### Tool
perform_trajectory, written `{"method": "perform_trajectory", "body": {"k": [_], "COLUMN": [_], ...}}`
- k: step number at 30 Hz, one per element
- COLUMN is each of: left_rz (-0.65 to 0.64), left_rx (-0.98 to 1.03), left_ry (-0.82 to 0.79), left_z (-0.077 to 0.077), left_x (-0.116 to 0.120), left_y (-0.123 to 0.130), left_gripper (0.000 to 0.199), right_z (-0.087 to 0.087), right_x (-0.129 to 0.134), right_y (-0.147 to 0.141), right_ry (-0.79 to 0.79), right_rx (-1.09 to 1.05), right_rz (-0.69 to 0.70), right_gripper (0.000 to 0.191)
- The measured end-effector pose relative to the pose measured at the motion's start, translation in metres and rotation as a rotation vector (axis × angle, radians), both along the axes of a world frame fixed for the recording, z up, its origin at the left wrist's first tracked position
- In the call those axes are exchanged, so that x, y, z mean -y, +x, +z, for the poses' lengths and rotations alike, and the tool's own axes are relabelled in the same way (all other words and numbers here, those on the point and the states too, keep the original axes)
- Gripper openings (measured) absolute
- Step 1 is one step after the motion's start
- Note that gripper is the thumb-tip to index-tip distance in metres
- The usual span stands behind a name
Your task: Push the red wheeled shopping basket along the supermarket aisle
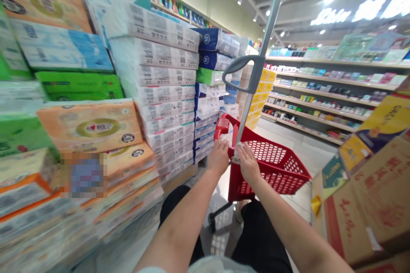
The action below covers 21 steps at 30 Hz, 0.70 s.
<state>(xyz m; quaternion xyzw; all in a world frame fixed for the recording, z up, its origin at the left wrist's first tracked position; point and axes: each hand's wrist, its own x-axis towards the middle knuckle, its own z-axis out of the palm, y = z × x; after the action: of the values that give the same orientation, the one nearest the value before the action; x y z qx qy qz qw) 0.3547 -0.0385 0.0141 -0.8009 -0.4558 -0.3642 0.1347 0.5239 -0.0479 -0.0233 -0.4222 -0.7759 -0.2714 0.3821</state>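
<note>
A red plastic rolling shopping basket (272,175) with perforated walls stands in front of me, its long grey pole (270,21) rising at a tilt. My left hand (218,156) is at the near left rim, fingers together over a white tissue (228,137) beside the red basket handle (221,127). My right hand (249,165) presses a crumpled white tissue (236,155) against the rim near the foot of the pole. Its fingers are close together. On the pole, a grey loop grip (241,72) sits above both hands. The undersides of my fingers are hidden.
Tall stacks of packaged tissues (169,68) and orange tissue packs (96,123) line the left side. Cardboard cartons (378,196) stand close on the right. Shelves of small boxed goods (320,94) lie behind. A basket wheel (212,222) rests on the floor near my legs.
</note>
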Motion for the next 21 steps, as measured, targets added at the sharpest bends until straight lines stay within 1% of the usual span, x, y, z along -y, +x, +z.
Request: {"method": "perform_trajectory", "body": {"k": [5,7,8,9,10,12,14,15,16,17,18,19,21], "left_rz": [0.002,0.006,0.004,-0.001,-0.006,-0.016,-0.014,-0.007,-0.001,0.003,0.002,-0.003,-0.023], "left_rx": [-0.009,-0.012,-0.015,-0.019,-0.018,-0.003,0.017,0.026,0.032,0.034,0.033,0.029,0.018], "left_ry": [-0.009,-0.012,-0.012,-0.011,-0.01,-0.003,0.008,0.012,0.017,0.02,0.023,0.024,0.018], "left_z": [0.0,0.002,0.002,0.003,0.003,0.003,0.001,0.0,0.0,-0.001,-0.001,-0.001,0.0], "left_x": [0.0,0.0,-0.001,-0.001,-0.002,-0.003,-0.004,-0.004,-0.004,-0.004,-0.003,-0.003,-0.002], "left_y": [0.001,0.0,0.0,-0.001,-0.001,-0.002,-0.001,0.0,0.001,0.001,0.001,0.001,0.0], "left_gripper": [0.049,0.048,0.047,0.047,0.046,0.048,0.049,0.048,0.048,0.048,0.047,0.047,0.048], "right_z": [-0.021,-0.021,-0.016,-0.007,0.006,0.044,0.087,0.106,0.121,0.13,0.132,0.127,0.103], "right_x": [-0.005,-0.007,-0.007,-0.008,-0.008,-0.006,-0.005,-0.005,-0.006,-0.007,-0.008,-0.01,-0.011], "right_y": [0.0,0.006,0.01,0.014,0.018,0.023,0.024,0.022,0.019,0.016,0.013,0.01,0.004], "right_ry": [0.002,0.004,-0.006,-0.015,-0.017,0.027,0.141,0.195,0.239,0.26,0.253,0.23,0.149], "right_rx": [-0.001,0.023,0.036,0.041,0.037,-0.007,-0.071,-0.084,-0.082,-0.067,-0.031,0.017,0.129], "right_rz": [0.024,0.05,0.079,0.117,0.157,0.21,0.183,0.144,0.098,0.057,0.025,0.004,-0.001], "right_gripper": [0.065,0.061,0.058,0.058,0.057,0.056,0.053,0.051,0.05,0.049,0.05,0.051,0.054]}}
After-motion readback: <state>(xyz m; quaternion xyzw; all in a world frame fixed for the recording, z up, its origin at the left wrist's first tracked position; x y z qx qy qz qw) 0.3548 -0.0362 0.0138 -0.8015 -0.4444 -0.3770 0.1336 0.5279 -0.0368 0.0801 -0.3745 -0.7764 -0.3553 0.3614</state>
